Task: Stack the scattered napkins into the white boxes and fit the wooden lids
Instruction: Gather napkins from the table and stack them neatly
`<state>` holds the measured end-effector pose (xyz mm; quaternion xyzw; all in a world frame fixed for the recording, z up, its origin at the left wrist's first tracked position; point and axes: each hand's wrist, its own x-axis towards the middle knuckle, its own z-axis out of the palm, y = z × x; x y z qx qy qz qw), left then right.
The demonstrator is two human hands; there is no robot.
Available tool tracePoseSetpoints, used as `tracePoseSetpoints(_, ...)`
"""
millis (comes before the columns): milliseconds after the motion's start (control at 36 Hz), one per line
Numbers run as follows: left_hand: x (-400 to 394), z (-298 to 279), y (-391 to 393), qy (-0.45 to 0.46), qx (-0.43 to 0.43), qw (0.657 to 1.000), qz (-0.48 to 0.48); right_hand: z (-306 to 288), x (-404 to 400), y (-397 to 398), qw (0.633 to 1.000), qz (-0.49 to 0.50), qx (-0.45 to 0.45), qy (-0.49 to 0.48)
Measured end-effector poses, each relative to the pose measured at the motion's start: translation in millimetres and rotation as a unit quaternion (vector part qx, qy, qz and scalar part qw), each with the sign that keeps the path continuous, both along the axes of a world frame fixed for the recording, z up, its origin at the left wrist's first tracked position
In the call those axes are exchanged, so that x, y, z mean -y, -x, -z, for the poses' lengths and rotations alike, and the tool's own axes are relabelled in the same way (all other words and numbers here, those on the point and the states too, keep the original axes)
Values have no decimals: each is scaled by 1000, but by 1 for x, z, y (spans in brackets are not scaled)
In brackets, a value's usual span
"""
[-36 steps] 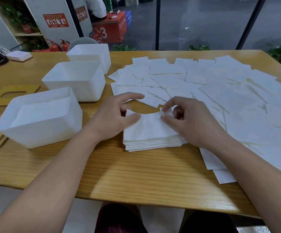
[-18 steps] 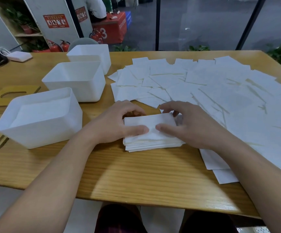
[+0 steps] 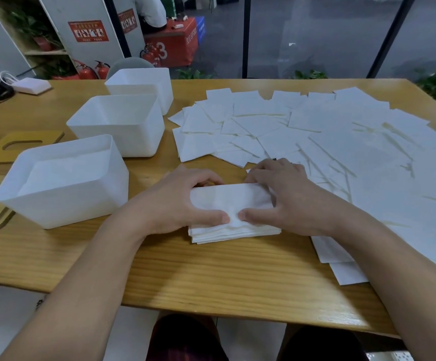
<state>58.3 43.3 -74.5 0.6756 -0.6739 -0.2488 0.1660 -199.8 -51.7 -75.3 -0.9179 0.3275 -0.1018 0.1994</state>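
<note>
Thumbs closed in since a second ago; left hand point(image 3: 177, 201) and right hand point(image 3: 287, 201) now clamp the stack point(image 3: 234, 217) at table point(image 3: 211, 269) front, fingers curled round it. Step: squaring a batch. Next: lift it into a box point(image 3: 63, 183), level so sheets don't fan. Loose napkins point(image 3: 303, 131) remain.

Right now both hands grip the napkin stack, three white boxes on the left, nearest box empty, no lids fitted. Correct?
Not quite: the nearest white plastic box already holds napkins, as the head view shows. The rest stands: left hand and right hand grip the stack of white paper napkins, and the slotted wooden lid lies unfitted.
</note>
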Motion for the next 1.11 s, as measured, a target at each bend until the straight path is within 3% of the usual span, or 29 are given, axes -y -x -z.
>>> tracePoseSetpoints(250,-8,-12,12,-33,18,998,-43,-3,-7,0,998,12,19,-58)
tracePoseSetpoints(500,-36,-7,31,89,-142,974,-151,-7,-10,2,987,24,104,-119)
tracePoseSetpoints(667,-45,-9,42,149,-338,906,-207,-17,-14,-2,953,34,239,-182)
tracePoseSetpoints(750,-45,-13,44,172,-395,879,-204,-23,-20,-10,928,55,297,-216)
tracePoseSetpoints(944,-46,-13,44,190,-401,874,-199,-19,-42,-21,873,103,384,-281)
tracePoseSetpoints(1111,-56,2,40,155,-339,902,-220,4,-61,-25,891,148,339,-264)
